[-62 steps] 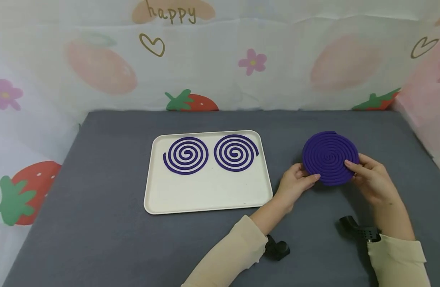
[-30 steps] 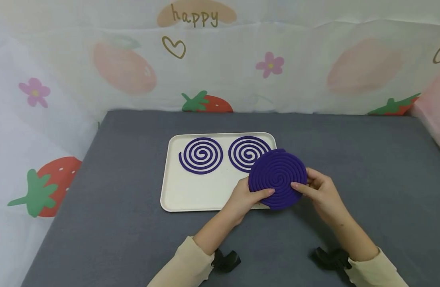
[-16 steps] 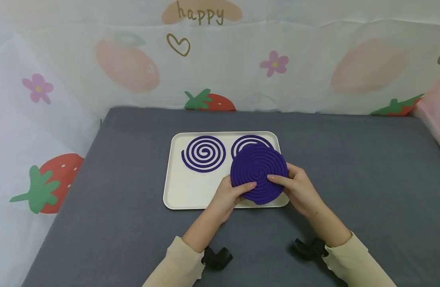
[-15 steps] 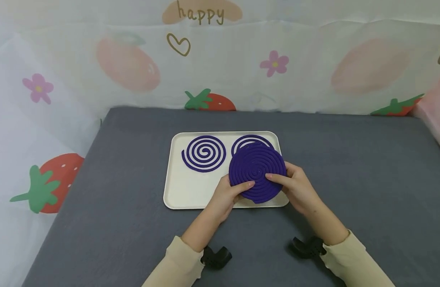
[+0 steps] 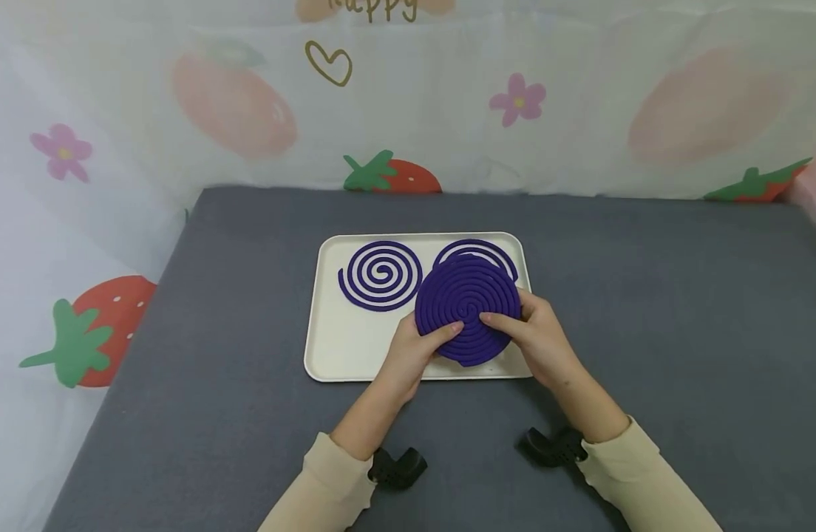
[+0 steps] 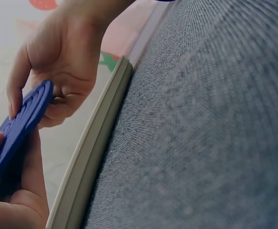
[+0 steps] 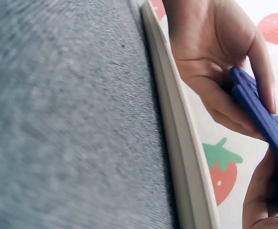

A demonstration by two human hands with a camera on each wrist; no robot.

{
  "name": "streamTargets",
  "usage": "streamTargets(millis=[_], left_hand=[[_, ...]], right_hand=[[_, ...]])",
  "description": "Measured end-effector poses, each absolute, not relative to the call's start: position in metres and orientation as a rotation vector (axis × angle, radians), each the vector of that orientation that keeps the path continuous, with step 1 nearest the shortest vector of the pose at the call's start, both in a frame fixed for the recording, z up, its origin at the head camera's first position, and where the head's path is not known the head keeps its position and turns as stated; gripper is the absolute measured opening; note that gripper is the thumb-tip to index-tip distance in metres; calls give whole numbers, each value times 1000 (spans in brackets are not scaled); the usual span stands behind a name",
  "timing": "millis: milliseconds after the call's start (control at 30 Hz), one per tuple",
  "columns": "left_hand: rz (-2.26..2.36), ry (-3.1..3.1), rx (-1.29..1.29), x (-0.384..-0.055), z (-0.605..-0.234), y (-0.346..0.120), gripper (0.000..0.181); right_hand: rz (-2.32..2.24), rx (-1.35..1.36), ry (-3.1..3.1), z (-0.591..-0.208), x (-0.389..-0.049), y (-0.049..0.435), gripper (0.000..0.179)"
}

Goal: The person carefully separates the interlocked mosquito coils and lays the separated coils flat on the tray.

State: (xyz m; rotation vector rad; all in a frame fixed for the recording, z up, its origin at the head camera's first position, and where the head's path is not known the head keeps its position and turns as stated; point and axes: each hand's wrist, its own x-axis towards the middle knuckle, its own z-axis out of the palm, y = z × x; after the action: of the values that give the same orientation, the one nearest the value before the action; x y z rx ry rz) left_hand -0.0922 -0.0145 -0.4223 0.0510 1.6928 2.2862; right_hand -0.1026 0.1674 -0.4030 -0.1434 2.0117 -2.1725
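Both hands hold a round, tightly wound purple mosquito coil disc (image 5: 468, 295), raised and tilted over the right half of a white tray (image 5: 355, 355). My left hand (image 5: 408, 351) pinches its lower left edge, thumb on the face and fingers behind. On the right edge, my right hand (image 5: 541, 332) grips the same way, its thumb tip near the centre. The wrist views show the disc (image 6: 22, 121) edge-on between the two hands. An open-spiral single coil (image 5: 381, 275) lies at the tray's back left. Another single coil (image 5: 477, 245) at the back right is partly hidden by the disc.
The tray stands on a table with a grey cloth (image 5: 215, 332). Black wrist-worn devices (image 5: 398, 469) hang under both forearms. A printed white curtain (image 5: 448, 44) with strawberries and flowers closes off the back and left side.
Both hands have carried the disc left from beside the tray to over its right half, now covering part of the right single coil. The head view has shifted.
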Motion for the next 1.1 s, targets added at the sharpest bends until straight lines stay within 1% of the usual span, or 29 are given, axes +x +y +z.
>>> streamTargets(millis=[333, 633, 900, 1100], left_hand=[[2288, 1668, 76, -92, -419, -15, 48], [2282, 1665, 45, -92, -421, -15, 47], [2308, 1637, 5, -91, -422, -15, 45], [2328, 1637, -7, -91, -422, -15, 45]], right_hand=[[-2222, -122, 2046, -404, -102, 166, 38], [-2221, -91, 2063, -404, -101, 164, 41], [-2216, -183, 2074, -406, -99, 164, 41], [-2178, -239, 2108, -407, -97, 164, 46]])
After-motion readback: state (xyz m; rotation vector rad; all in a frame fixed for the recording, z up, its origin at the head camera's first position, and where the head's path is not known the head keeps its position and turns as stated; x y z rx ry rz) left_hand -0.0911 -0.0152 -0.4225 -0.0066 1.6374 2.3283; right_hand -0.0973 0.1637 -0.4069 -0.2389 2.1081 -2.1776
